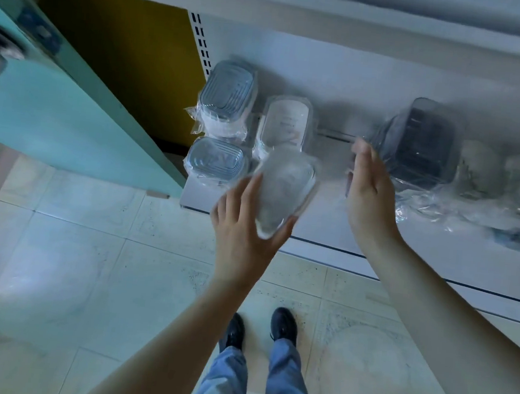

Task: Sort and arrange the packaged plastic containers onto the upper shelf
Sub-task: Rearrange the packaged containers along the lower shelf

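My left hand [242,227] grips a clear wrapped plastic container [285,186] at the front of the white shelf [329,226], fingers on its left side and thumb on its right. Behind it stands another clear container with a label [287,122]. Left of these sit two grey-lidded wrapped containers, one at the back [227,97] and one in front [214,160]. My right hand [370,189] hovers flat with straight fingers beside a dark wrapped container [421,143], holding nothing.
More wrapped pale containers [510,184] and loose plastic film lie at the shelf's right end. An upper shelf edge [303,12] runs across the top. A teal panel [52,111] stands to the left. My feet [257,328] are on a tiled floor.
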{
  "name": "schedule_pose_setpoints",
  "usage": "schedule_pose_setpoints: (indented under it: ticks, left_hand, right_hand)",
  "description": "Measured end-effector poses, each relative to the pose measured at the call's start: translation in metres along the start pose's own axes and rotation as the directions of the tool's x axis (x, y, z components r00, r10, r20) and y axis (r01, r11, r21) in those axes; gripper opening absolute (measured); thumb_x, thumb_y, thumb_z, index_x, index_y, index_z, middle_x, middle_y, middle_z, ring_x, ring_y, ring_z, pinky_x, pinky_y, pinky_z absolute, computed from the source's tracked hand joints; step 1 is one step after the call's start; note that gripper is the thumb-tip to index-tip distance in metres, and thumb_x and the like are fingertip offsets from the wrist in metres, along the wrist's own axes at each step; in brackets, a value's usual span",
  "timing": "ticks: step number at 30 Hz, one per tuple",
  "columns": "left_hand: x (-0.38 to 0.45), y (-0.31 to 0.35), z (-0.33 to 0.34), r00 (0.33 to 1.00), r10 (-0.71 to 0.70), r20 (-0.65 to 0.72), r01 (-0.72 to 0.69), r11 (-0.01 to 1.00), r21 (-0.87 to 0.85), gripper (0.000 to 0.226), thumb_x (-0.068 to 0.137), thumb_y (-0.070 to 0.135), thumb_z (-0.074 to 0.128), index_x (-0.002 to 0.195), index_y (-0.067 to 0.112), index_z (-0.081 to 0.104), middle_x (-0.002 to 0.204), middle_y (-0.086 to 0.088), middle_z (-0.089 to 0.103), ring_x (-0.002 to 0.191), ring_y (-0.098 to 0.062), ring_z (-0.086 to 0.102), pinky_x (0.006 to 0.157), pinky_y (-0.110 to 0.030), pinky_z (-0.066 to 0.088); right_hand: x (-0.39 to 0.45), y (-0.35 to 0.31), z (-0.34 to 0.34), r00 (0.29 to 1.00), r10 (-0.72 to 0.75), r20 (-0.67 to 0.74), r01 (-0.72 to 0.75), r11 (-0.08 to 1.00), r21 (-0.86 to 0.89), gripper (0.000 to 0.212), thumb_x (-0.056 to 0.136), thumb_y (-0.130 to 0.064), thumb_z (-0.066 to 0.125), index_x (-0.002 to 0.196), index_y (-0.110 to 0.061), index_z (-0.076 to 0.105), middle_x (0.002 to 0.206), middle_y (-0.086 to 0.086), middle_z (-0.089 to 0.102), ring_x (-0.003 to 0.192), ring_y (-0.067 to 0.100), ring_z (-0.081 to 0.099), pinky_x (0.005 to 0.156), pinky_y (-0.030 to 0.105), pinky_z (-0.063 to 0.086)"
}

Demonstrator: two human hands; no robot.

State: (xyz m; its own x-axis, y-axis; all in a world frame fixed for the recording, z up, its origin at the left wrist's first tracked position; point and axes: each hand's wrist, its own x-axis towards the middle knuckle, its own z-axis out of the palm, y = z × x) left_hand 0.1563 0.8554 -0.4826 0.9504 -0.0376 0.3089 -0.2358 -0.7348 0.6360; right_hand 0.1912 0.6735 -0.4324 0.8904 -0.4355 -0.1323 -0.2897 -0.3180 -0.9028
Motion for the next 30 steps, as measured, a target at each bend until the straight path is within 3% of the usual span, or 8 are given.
schedule_pose_setpoints:
  ticks: [3,8,12,15,21,23,26,30]
  left_hand:
    - [-0.025,-0.032,0.012,0.975,0.174,0.138,-0.195,0.968,0.160,0.077,0.084,0.063,0.064,0.140,0.013,0.051,0.138,-0.008,0.055,0.119,-0.031,0.051,0.101,-0.047,0.039]
    - [-0.002,-0.064,0.043,0.847,0.303,0.437,-0.406,0.899,0.162,0.077,0.089,0.062,0.058,0.146,0.013,0.046,0.143,-0.011,0.051,0.123,-0.034,0.048,0.110,-0.048,0.030]
    - [0.022,-0.074,0.059,0.795,0.330,0.509,-0.470,0.865,0.174,0.059,0.092,0.044,0.063,0.142,0.014,0.053,0.152,-0.020,0.042,0.135,-0.038,0.040,0.114,-0.049,0.029]
    - [0.026,-0.081,0.059,0.779,0.364,0.510,-0.511,0.840,0.181,0.046,0.086,0.025,0.070,0.131,0.016,0.064,0.150,-0.020,0.045,0.135,-0.038,0.043,0.112,-0.048,0.031]
    - [0.018,-0.070,0.066,0.787,0.307,0.535,-0.440,0.887,0.138,0.044,0.080,0.002,0.069,0.123,0.012,0.068,0.118,-0.016,0.062,0.107,-0.038,0.058,0.074,-0.047,0.056]
    - [0.016,-0.064,0.066,0.757,0.305,0.578,-0.438,0.893,0.103,0.050,0.083,-0.002,0.059,0.131,0.010,0.064,0.129,-0.016,0.061,0.120,-0.036,0.056,0.084,-0.047,0.056]
    - [0.015,-0.048,0.049,0.784,0.139,0.605,-0.299,0.939,0.171,0.062,0.093,0.015,0.060,0.151,0.014,0.041,0.156,-0.012,0.039,0.146,-0.031,0.033,0.113,-0.046,0.038]
    - [-0.006,-0.008,-0.018,0.870,0.113,0.479,-0.187,0.977,0.108,0.064,0.095,0.032,0.059,0.152,0.018,0.036,0.155,-0.009,0.039,0.141,-0.027,0.039,0.109,-0.041,0.042]
  right_hand:
    - [-0.007,0.015,-0.007,0.994,-0.054,0.099,0.060,0.996,-0.066,0.075,0.093,-0.067,0.022,0.150,-0.022,0.042,0.153,-0.004,0.046,0.140,0.013,0.045,0.116,0.046,0.036]
    - [-0.024,0.056,-0.014,0.980,-0.044,0.192,0.077,0.983,-0.168,0.059,0.105,-0.051,0.026,0.152,-0.019,0.040,0.155,-0.005,0.043,0.144,0.009,0.037,0.122,0.038,0.028]
    - [-0.031,0.068,-0.016,0.975,-0.038,0.218,0.089,0.969,-0.232,0.050,0.108,-0.040,0.030,0.151,-0.016,0.042,0.154,-0.002,0.044,0.143,0.008,0.036,0.114,0.019,0.023]
    - [-0.032,0.067,-0.016,0.971,-0.071,0.228,0.128,0.960,-0.247,0.051,0.108,-0.040,0.030,0.150,-0.014,0.043,0.153,0.000,0.045,0.142,0.010,0.037,0.113,0.020,0.024]
    - [-0.037,0.048,-0.014,0.951,-0.181,0.249,0.247,0.932,-0.265,0.054,0.106,-0.045,0.031,0.150,-0.015,0.043,0.151,0.000,0.047,0.140,0.010,0.038,0.111,0.015,0.023]
    - [-0.039,0.040,-0.013,0.945,-0.211,0.248,0.278,0.920,-0.277,0.056,0.105,-0.047,0.030,0.150,-0.015,0.043,0.151,-0.001,0.046,0.140,0.009,0.038,0.107,0.006,0.020]
    - [-0.047,0.019,-0.015,0.929,-0.273,0.251,0.341,0.894,-0.291,0.057,0.104,-0.048,0.032,0.150,-0.015,0.042,0.150,-0.001,0.046,0.137,0.009,0.040,0.101,-0.001,0.019]
    - [-0.073,-0.033,-0.026,0.855,-0.418,0.308,0.506,0.801,-0.320,0.059,0.104,-0.050,0.029,0.151,-0.016,0.040,0.151,0.001,0.044,0.140,0.010,0.039,0.106,0.003,0.022]
